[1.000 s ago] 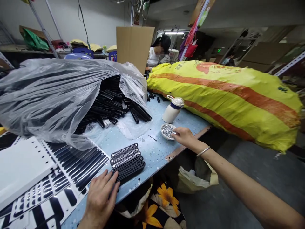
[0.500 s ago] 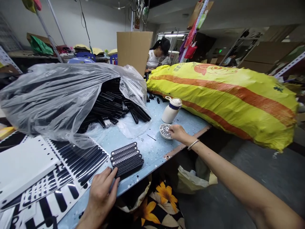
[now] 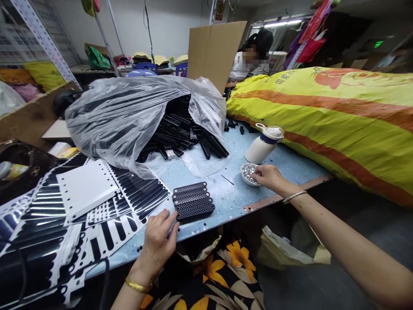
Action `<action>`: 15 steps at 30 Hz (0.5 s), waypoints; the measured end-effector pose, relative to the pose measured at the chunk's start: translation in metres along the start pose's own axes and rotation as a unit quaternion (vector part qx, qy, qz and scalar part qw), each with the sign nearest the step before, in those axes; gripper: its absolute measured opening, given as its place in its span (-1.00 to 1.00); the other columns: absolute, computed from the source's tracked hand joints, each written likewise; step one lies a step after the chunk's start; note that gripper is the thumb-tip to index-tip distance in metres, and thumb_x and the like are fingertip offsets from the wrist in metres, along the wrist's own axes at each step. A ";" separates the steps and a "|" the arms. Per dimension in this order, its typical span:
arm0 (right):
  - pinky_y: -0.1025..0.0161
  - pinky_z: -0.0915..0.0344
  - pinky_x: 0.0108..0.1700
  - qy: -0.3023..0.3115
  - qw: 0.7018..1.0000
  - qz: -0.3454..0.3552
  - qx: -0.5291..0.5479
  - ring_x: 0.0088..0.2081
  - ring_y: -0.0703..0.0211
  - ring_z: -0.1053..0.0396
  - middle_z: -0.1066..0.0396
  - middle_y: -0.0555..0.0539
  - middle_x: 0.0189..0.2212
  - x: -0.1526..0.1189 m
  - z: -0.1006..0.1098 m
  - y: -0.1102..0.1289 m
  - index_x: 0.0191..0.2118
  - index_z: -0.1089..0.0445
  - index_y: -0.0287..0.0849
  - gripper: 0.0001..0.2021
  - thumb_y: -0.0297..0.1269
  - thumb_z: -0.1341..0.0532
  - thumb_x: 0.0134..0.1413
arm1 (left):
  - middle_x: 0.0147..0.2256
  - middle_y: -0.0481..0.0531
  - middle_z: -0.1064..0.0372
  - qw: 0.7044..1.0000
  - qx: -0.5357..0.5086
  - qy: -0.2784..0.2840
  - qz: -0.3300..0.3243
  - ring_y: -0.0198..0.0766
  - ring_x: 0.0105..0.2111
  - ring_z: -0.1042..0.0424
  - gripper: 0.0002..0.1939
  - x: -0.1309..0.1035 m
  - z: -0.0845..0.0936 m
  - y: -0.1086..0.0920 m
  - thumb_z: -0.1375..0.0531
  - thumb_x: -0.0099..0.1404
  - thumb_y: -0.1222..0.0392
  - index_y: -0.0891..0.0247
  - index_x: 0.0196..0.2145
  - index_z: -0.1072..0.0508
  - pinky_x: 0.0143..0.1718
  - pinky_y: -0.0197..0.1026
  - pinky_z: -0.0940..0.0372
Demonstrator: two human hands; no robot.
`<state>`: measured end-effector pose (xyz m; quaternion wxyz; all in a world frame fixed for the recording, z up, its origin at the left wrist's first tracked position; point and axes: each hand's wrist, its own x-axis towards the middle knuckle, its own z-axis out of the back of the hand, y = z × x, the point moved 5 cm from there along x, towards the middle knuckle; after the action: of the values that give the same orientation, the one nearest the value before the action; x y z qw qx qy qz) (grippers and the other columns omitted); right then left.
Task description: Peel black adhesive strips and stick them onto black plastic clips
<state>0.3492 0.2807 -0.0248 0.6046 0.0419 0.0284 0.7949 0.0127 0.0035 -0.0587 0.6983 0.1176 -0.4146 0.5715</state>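
Observation:
My left hand [image 3: 160, 234] rests at the table's front edge, fingers stretched out. Its fingertips touch the near left corner of a row of black perforated plastic strips [image 3: 193, 200], which lie side by side with small silver dots at some of their ends. My right hand [image 3: 270, 177] reaches into a small white bowl [image 3: 248, 181] of tiny shiny silver pieces [image 3: 249, 171]. Thumb and forefinger are pinched together there; whatever is between them is too small to make out. Just behind the bowl stands a white bottle [image 3: 259, 149] with a dark blue band.
A clear plastic bag [image 3: 119, 114] spills black plastic pieces [image 3: 174, 135] at the back. Sheets of black stickers [image 3: 109, 232] and a white board [image 3: 85, 189] lie left. A large yellow sack [image 3: 342, 129] bulges along the right. Another person [image 3: 238, 64] sits behind a cardboard sheet [image 3: 214, 54].
The camera has turned left, so everything sits further right in view. My right hand stays pinching in the bowl, and my left hand remains by the black strips.

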 end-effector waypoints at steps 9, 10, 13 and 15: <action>0.30 -0.07 -0.45 -0.005 0.999 -0.028 0.019 -0.57 0.27 -0.17 -0.18 0.11 -0.67 0.001 0.005 0.006 -0.58 -0.31 -0.17 -0.75 -0.59 -0.23 0.01 | -0.19 0.21 -0.57 0.999 -0.008 0.021 0.037 -0.02 -0.15 -0.55 -0.76 -0.001 -0.002 0.003 -0.13 0.36 0.30 0.29 -0.03 -0.45 -0.20 -0.01 -0.39; 0.28 -0.06 -0.46 -0.012 0.999 -0.031 0.027 -0.57 0.25 -0.17 -0.19 0.09 -0.69 0.000 0.007 0.006 -0.60 -0.31 -0.17 -0.74 -0.62 -0.21 -0.02 | -0.19 0.21 -0.57 0.999 -0.007 0.023 0.038 -0.02 -0.15 -0.55 -0.76 -0.001 -0.002 0.003 -0.13 0.36 0.30 0.29 -0.04 -0.45 -0.20 -0.01 -0.38; 0.26 -0.09 -0.45 -0.041 0.997 -0.036 0.052 -0.57 0.20 -0.23 -0.26 0.01 -0.70 -0.002 0.019 0.008 -0.60 -0.33 -0.18 -0.76 -0.64 -0.19 -0.08 | -0.19 0.21 -0.57 0.999 -0.006 0.020 0.039 -0.01 -0.15 -0.55 -0.77 -0.001 -0.001 0.003 -0.13 0.36 0.31 0.30 -0.05 -0.46 -0.21 -0.01 -0.37; 0.25 -0.13 -0.45 -0.063 0.995 -0.027 0.071 -0.56 0.16 -0.27 -0.32 -0.04 -0.67 -0.008 0.027 0.016 -0.58 -0.35 -0.21 -0.80 -0.62 -0.19 -0.08 | -0.19 0.21 -0.57 0.999 -0.012 0.018 0.039 -0.01 -0.15 -0.55 -0.77 -0.001 -0.001 0.003 -0.13 0.35 0.32 0.31 -0.05 -0.46 -0.22 -0.01 -0.37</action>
<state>0.3389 0.2688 0.0031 0.6218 0.1339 0.0475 0.7701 0.0108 0.0041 -0.0609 0.6843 0.0827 -0.4128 0.5954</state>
